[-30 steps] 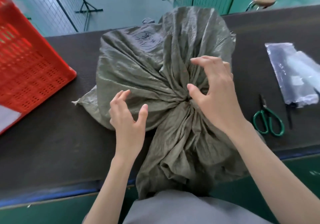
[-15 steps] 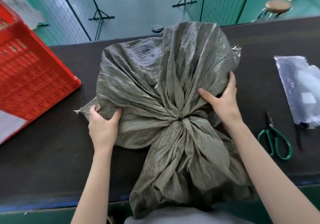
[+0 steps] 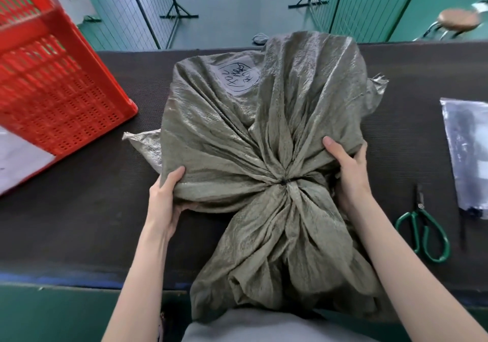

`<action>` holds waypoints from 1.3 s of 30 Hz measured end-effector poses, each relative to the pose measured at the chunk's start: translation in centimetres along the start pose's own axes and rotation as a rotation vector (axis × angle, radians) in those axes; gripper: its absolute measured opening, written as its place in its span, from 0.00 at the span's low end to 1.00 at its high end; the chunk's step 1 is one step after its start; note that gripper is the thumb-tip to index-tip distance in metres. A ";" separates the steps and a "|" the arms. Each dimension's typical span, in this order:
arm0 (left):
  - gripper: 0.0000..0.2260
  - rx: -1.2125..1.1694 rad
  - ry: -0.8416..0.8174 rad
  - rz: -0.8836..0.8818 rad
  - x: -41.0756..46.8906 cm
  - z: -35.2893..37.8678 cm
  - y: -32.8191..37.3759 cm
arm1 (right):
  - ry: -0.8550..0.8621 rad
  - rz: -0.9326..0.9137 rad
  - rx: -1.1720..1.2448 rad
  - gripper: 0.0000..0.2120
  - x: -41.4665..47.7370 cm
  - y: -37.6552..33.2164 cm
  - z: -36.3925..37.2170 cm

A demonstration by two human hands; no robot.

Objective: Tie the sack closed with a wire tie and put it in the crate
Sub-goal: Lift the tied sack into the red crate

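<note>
Both hands on the sack (image 3: 237, 141) now; it lies across the middle of the dark table (image 3: 79, 222), its neck gathered and cinched by a dark wire tie (image 3: 283, 182), the loose mouth fanning out toward the person over the table's near edge; the left hand (image 3: 165, 199) grips the sack's left lower edge, thumb on top, fingers tucked beneath the fabric; the right hand (image 3: 348, 167) clasps the right side, thumb pressed on top, fingers wrapped round behind; a circled handwritten mark (image 3: 237, 76) faces up on the far part of the sack; the red crate (image 3: 52, 77) sits at the left, tilted in view, well apart from the sack; green-handled scissors (image 3: 425, 230) lie on the right, near a clear plastic bag (image 3: 467, 151)
</note>
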State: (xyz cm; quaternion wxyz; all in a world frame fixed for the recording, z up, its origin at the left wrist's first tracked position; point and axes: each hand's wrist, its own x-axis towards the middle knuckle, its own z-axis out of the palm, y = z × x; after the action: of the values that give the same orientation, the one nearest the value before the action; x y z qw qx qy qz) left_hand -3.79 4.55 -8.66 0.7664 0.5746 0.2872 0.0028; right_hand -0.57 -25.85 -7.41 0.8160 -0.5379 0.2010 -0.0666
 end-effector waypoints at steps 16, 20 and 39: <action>0.11 -0.227 -0.001 0.249 -4.5 -0.7 -1.0 | -0.119 -0.083 0.175 0.28 -2.7 -0.7 -3.1; 0.11 -0.287 0.001 0.367 -5.4 -0.6 0.2 | -0.163 -0.037 0.273 0.43 -2.9 -1.4 -3.7; 0.13 -0.755 0.044 0.606 -3.8 -6.6 8.5 | -0.407 -0.094 0.581 0.50 -4.4 -3.3 6.6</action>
State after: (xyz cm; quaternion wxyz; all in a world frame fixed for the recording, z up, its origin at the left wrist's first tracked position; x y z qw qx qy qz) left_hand -7.05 11.96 -0.64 0.8798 0.3141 0.1016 0.3421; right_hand -1.55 -20.16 -1.06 0.9543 -0.2942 -0.0179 -0.0502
